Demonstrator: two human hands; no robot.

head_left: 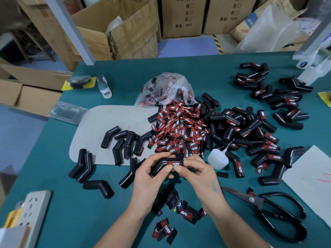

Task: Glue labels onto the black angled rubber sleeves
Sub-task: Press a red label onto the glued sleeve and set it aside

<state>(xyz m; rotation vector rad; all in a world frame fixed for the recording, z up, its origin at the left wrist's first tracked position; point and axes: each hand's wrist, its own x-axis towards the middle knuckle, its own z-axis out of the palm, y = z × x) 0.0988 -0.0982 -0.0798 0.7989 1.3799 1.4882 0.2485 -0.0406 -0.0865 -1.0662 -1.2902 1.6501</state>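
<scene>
Both hands hold one black angled rubber sleeve [161,167] above the green table. A red-and-black label [173,163] lies on its upper arm. My left hand [152,173] grips the sleeve's bent lower end. My right hand [195,171] pinches the labelled end, thumb pressed beside the label. A heap of loose labels [179,129] lies just beyond the hands. Bare sleeves [123,142] lie to the left, labelled sleeves [259,140] to the right. A small white glue bottle [217,158] stands right of my right hand.
Black scissors [268,206] lie at the right front. A clear bag of labels [168,90] sits behind the heap. A power strip [34,212] is at the left front, a few labels [165,230] near my wrists. Cardboard boxes [125,27] stand beyond the table.
</scene>
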